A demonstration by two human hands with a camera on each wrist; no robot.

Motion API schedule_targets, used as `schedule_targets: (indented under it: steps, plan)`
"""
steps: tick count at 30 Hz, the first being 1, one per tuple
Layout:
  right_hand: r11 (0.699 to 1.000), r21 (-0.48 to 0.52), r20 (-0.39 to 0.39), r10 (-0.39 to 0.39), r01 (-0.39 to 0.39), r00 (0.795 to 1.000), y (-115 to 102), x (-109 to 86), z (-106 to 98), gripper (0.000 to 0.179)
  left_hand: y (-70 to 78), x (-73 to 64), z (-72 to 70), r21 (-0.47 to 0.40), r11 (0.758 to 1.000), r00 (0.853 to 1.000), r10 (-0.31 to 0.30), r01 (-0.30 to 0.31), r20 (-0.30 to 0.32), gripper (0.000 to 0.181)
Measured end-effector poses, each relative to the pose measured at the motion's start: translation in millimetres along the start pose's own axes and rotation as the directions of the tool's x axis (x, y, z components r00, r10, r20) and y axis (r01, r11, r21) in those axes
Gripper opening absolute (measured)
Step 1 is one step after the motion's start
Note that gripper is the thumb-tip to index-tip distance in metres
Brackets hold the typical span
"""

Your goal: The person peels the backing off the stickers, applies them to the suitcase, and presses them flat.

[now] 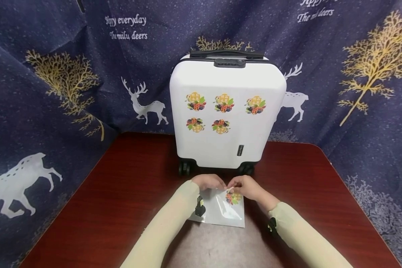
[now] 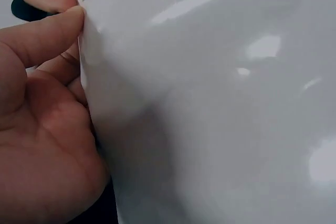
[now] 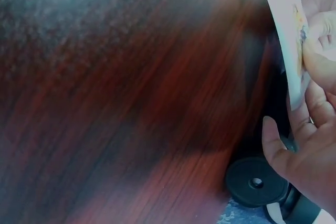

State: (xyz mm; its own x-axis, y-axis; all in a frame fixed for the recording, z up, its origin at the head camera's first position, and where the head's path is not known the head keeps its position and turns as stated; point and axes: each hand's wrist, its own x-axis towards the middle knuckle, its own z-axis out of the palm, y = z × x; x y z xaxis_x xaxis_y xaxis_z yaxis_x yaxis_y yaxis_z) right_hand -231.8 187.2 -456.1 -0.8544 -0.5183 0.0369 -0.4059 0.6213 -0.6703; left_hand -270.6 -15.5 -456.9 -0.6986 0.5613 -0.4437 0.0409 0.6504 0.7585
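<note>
Before the suitcase, a glossy white sticker sheet (image 1: 217,212) is held up off the table by its far edge. One colourful fruit-patterned sticker (image 1: 233,198) shows near its right corner. My left hand (image 1: 210,181) pinches that far edge between thumb and fingers, also seen in the left wrist view beside the sheet (image 2: 210,103). Close by, my right hand (image 1: 249,187) pinches at the sticker's upper edge, its thumb over the print. Whether the sticker has lifted there is hidden by the fingers. In the right wrist view the sheet (image 3: 286,30) appears edge-on.
A white suitcase (image 1: 221,145) stands upright behind the hands, bearing several matching stickers in two rows. Its black wheels (image 1: 185,168) rest on the dark red wooden table (image 1: 127,193). A navy cloth (image 1: 147,56) with deer and trees hangs behind.
</note>
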Motion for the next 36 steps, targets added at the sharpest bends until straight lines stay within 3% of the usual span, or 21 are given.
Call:
schedule_targets:
  steps: [11, 20, 25, 36]
  plan:
    - [1.0, -0.024, -0.021, -0.004, 0.003, 1.0, -5.9, -0.1, 0.8, 0.009, -6.8, 1.1, -3.0, -0.08, 0.996, 0.999, -0.026, 0.029, 0.039, 0.033]
    - [0.999, -0.039, -0.022, -0.028, 0.027, 0.999, -3.8, 1.0, -0.1, 0.008, -6.2, -0.2, -1.0, -0.107, 0.993, 0.999, -0.049, 0.049, 0.002, 0.035]
    - [1.0, -0.03, -0.034, -0.01, 0.009, 0.999, -1.5, -1.3, -0.5, 0.008, -4.5, -0.9, -0.8, -0.093, 0.995, 0.999, -0.036, 0.035, -0.01, 0.037]
    - [0.997, -0.053, -0.096, -0.058, 0.053, 0.994, -0.8, -4.0, 0.8, 0.008, -2.0, 1.0, 0.0, 0.005, 1.0, 0.999, -0.006, 0.006, -0.043, 0.035]
